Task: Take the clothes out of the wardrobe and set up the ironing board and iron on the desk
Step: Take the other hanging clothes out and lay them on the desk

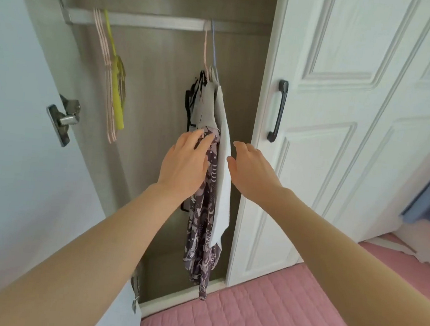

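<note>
The open wardrobe has a pale rail [156, 22] across its top. From the rail's right part hang a grey garment [223, 148], a purple patterned garment [203, 226] and a black-edged one [192, 101] behind them. My left hand [185, 163] rests on the left side of the patterned garment, fingertips touching the cloth. Just right of the grey garment, my right hand [252, 168] is held with its fingers apart, close to the cloth edge. Neither hand grips anything. No ironing board, iron or desk is in view.
Empty pink and yellow hangers [112, 81] hang at the rail's left. The open left door [17, 119] carries a metal hinge [64, 118]. The closed right door [342, 122] has a black handle [278, 111]. A pink quilted bed [273, 311] lies directly below.
</note>
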A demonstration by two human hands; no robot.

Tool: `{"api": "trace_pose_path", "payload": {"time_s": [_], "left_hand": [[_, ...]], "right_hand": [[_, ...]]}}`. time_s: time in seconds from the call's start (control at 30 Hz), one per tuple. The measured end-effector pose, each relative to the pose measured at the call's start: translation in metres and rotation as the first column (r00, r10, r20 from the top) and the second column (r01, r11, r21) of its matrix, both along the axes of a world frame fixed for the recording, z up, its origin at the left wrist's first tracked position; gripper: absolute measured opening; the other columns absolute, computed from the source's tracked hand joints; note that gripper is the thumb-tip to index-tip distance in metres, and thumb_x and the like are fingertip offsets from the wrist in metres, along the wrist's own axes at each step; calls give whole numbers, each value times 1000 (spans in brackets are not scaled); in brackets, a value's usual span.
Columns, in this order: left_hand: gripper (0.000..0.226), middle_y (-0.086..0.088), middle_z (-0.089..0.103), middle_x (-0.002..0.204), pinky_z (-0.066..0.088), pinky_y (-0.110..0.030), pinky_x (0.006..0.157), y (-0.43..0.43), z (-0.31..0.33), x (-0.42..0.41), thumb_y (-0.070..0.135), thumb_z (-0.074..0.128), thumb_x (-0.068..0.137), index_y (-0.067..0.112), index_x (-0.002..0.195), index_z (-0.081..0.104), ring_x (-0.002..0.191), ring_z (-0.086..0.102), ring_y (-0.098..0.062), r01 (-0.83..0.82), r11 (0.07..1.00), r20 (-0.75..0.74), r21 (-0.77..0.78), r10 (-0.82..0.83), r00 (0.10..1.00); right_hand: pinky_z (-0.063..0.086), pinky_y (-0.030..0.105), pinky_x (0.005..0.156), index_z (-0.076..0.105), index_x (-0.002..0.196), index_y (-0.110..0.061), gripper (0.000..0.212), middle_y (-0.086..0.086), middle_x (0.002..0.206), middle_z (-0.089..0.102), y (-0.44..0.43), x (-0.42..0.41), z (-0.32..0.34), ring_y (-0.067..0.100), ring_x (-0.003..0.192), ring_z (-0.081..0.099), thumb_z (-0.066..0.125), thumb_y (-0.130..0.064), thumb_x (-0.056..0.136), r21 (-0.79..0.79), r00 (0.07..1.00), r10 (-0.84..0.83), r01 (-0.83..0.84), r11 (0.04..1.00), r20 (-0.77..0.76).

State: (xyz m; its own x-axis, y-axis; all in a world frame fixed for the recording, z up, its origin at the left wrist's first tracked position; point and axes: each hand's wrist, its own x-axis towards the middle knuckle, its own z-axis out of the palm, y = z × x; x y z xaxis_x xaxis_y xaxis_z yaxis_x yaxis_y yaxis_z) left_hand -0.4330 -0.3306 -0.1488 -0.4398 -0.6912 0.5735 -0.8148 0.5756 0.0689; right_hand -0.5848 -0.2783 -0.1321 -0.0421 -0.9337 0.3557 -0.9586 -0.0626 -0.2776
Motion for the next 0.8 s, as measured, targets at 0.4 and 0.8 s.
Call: {"api": "trace_pose_path", "payload": {"time_s": [0.4, 0.8], "left_hand": [[34, -7, 48, 137, 50, -38, 84, -70, 28, -15, 31, 40, 98, 15, 125, 55, 124, 47, -27, 34, 990, 63, -137, -25, 998], [41, -11, 54, 126, 44, -34, 82, -143, 71, -39, 14, 54, 91, 9, 130, 42, 109, 55, -30, 81, 928, -516, 364, 128, 847]], "right_hand": [[40, 27, 76, 43, 127, 1, 34, 18, 116, 56, -93, -2, 38, 32, 104, 56, 43, -18, 100, -55, 992, 23, -16, 998, 124], [45, 30, 68, 19, 149, -17, 66, 15, 129, 50, -156, -3, 58, 28, 99, 55, 47, -2, 91, 30, 840, -52, 42, 999, 540]]}}
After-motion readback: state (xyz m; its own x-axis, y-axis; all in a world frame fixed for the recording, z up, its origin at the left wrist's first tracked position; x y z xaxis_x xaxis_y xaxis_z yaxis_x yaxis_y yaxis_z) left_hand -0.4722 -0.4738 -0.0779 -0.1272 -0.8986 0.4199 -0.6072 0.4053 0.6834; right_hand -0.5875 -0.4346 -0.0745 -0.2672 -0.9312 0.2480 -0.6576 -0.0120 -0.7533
